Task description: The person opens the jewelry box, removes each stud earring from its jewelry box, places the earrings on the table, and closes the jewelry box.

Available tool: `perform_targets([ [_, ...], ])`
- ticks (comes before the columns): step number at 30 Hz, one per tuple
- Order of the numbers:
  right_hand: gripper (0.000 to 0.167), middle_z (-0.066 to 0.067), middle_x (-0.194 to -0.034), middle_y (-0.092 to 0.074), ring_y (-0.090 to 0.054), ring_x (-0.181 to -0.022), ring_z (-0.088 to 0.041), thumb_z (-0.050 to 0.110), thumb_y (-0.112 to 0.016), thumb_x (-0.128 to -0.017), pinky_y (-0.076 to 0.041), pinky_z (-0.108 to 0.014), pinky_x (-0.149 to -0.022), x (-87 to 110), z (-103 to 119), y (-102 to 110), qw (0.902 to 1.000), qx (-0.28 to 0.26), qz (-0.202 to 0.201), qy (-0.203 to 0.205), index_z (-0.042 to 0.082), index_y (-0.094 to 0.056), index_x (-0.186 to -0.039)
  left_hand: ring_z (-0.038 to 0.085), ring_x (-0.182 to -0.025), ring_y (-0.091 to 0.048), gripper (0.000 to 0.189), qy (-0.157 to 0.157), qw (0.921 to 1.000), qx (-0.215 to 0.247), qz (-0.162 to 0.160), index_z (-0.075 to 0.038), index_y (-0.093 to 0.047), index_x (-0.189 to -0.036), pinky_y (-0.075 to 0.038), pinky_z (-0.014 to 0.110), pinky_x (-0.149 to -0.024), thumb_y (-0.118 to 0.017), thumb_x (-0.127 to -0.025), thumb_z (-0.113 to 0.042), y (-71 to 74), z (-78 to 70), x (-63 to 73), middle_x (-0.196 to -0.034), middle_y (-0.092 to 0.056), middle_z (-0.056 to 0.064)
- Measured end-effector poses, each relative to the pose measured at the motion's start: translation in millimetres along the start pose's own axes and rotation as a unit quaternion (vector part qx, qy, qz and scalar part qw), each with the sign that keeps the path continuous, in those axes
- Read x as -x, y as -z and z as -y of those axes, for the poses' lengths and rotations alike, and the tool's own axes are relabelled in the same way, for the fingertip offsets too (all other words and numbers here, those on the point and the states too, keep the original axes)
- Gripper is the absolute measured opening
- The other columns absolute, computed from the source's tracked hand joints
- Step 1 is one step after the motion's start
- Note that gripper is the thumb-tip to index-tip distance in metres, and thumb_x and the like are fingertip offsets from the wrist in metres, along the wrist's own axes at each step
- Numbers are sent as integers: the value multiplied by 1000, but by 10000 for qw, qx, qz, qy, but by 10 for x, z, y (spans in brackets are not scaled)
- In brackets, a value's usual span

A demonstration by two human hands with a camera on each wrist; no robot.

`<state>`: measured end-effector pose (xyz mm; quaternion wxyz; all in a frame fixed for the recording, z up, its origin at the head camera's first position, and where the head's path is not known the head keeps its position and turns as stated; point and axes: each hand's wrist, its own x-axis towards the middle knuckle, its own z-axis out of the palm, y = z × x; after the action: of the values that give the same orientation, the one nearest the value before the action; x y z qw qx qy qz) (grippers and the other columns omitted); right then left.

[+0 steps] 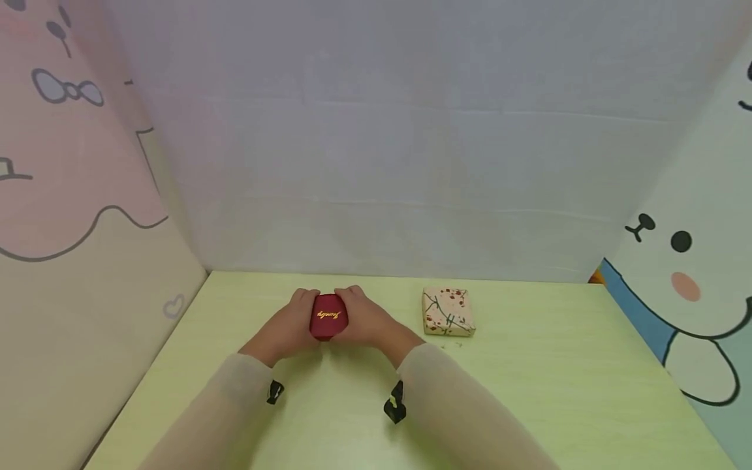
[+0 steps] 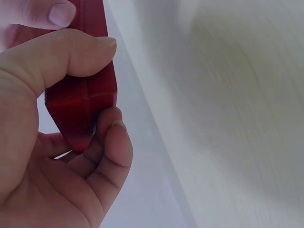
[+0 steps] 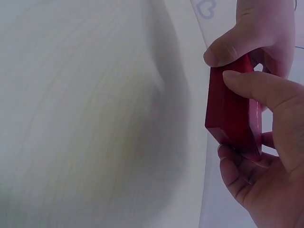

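Note:
A small red jewelry box (image 1: 329, 316) with gold "Jewelry" lettering on its lid is held between both hands, above the far part of the table. My left hand (image 1: 290, 328) grips its left end, and my right hand (image 1: 365, 318) has hold of the right end. Seen from the left wrist, the thumb presses the side of the red box (image 2: 80, 107) while the fingers curl beneath its end. In the right wrist view both thumbs lie on the near side of the box (image 3: 232, 109). The lid looks closed.
To the right of the hands, a square cream box (image 1: 448, 312) with a red floral print lies on the pale yellow-green table (image 1: 546, 372). A white sheet (image 1: 399, 163) hangs behind the table. Cartoon-printed panels stand at both sides.

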<state>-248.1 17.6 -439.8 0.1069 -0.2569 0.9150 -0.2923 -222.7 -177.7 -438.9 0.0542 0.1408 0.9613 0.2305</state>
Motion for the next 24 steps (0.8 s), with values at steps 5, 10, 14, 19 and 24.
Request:
perform_targets([
  [5,97,-6,-145,-46,-54,-124,-21,37,-88,-80,-53,-36,-98,175,-55,72,9996,242,19,160,10,-36,-157,34,-115,-59,95,-124,9998,75,-136,5,-31,-151,-55,49,-96,-88,-79,-17,-50,-153,79,-140,-43,20],
  [10,96,-4,-144,-46,-54,-125,-21,37,-88,-80,-53,-38,-99,386,-120,155,9994,196,-72,264,11,-38,-157,31,-117,-57,98,-218,9991,283,-236,2,-30,-154,-56,47,-95,-89,-79,-17,-137,-299,159,-143,-43,16],
  [14,96,-4,-145,-46,-53,-125,-20,37,-88,-81,-53,-37,-99,538,-155,200,9990,200,-171,365,10,-37,-157,31,-119,-56,100,-273,9982,423,-331,1,-28,-157,-56,46,-94,-88,-78,-14,-213,-392,213,-146,-40,15],
  [19,95,-2,-146,-46,-54,-126,-19,40,-87,-81,-53,-38,-99,730,-177,223,9985,69,-366,402,11,-38,-158,30,-121,-55,101,-309,9961,679,-463,-3,-27,-159,-57,43,-91,-88,-78,-15,-305,-479,278,-148,-39,13],
  [24,95,1,-146,-46,-53,-127,-17,39,-88,-80,-54,-38,-98,919,-229,228,9974,-321,-561,313,14,-40,-158,27,-119,-55,101,-526,9904,1101,-646,-2,-27,-159,-57,41,-91,-86,-79,-15,-403,-565,352,-148,-40,13],
])
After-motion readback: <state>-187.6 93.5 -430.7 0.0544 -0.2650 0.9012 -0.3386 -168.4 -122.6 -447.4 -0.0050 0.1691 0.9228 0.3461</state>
